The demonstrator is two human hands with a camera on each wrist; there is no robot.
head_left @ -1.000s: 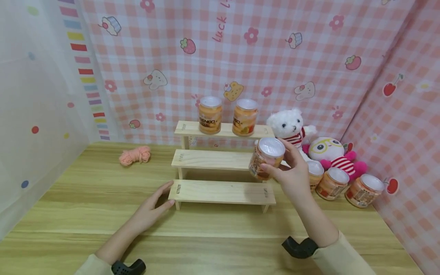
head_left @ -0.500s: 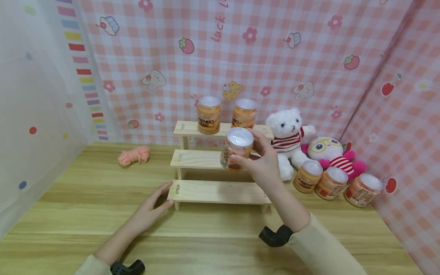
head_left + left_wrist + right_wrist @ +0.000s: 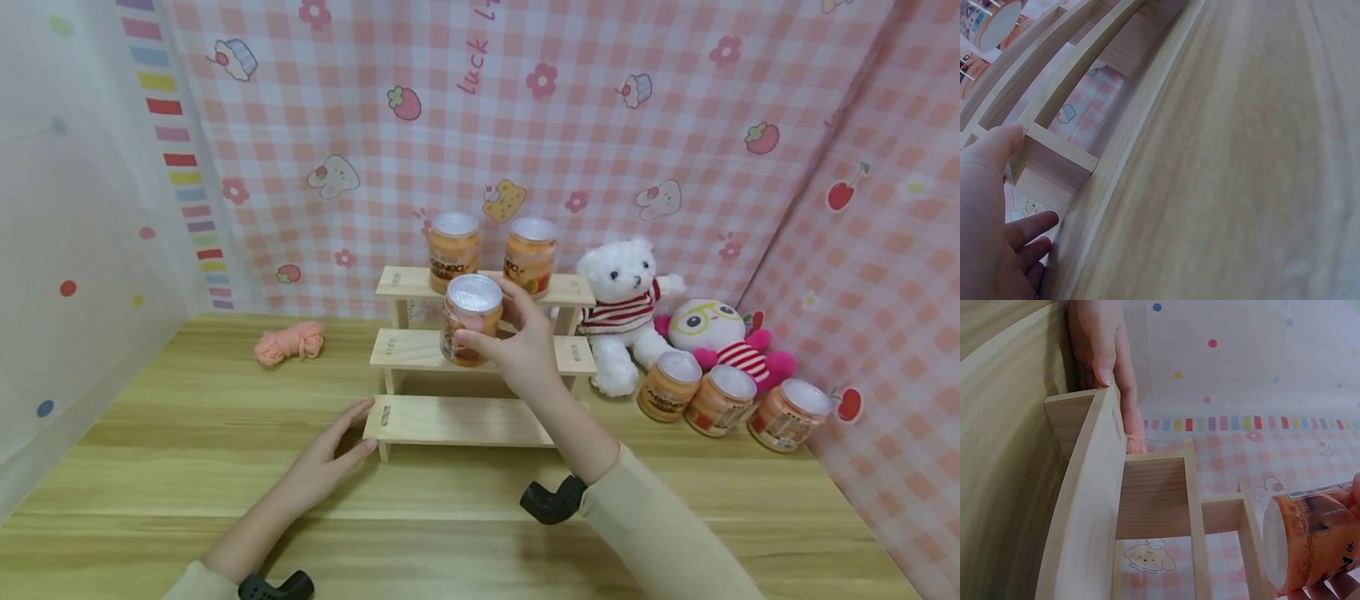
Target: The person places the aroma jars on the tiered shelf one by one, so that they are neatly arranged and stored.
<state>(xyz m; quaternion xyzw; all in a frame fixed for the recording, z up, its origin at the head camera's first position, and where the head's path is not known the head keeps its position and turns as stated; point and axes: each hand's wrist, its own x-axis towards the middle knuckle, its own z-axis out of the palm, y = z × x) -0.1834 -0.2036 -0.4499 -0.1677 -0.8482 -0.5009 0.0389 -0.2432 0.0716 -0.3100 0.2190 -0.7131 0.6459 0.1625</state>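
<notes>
My right hand [image 3: 521, 337] grips a jar [image 3: 467, 321] with an orange label and a clear lid, thumb in front and fingers behind. It appears over the middle step of a three-tier wooden stand [image 3: 457, 421]; the pale base of the jar [image 3: 1279, 544] shows in the right wrist view, held off the boards. My left hand [image 3: 330, 458] touches the left end of the lowest step, thumb [image 3: 1007, 140] on its front corner and the other fingers loosely extended beside it. Two like jars, a left one [image 3: 453, 246] and a right one [image 3: 531, 254], stand on the top step.
Right of the stand sit a white teddy bear [image 3: 618, 325] and a pink plush toy [image 3: 708, 329]. Before them stand three more jars: left [image 3: 667, 392], middle [image 3: 720, 404] and right [image 3: 789, 421]. A pink yarn skein [image 3: 288, 343] lies on the wooden table [image 3: 420, 517].
My right hand has carried the jar leftward, from the right end of the stand to about the middle of it. My left hand has stayed at the lowest step's end.
</notes>
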